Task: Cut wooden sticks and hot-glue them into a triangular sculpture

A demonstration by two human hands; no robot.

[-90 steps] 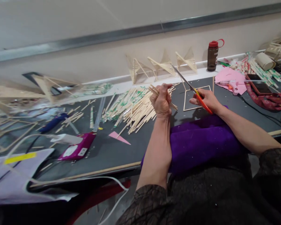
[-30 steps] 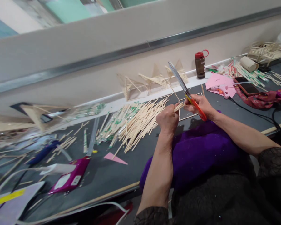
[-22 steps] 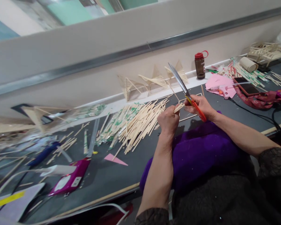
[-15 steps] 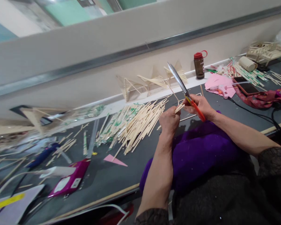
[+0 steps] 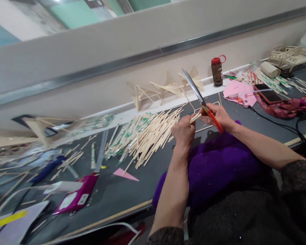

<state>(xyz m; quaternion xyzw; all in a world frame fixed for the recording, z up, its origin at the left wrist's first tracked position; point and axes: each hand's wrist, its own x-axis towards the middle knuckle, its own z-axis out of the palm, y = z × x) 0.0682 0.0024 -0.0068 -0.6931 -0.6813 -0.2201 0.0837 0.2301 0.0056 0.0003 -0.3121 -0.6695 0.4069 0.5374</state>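
Note:
My left hand is closed round a few thin wooden sticks, whose ends poke out toward my other hand. Scissors with orange handles are gripped in my right hand, their blades pointing up and away; whether the blades are parted is hard to tell. The two hands almost meet above a purple cloth on my lap. Beyond them a thin stick frame lies on the dark table. Left of my hands a heap of loose sticks is spread out.
Stick models lean by the wall near a brown bottle. A glue gun rests on pink paper to the right, its cable trailing along the table. On the left lie a magenta pack and a blue glue gun.
My left hand has shifted very slightly left with the sticks. The right hand and scissors stay almost where they were.

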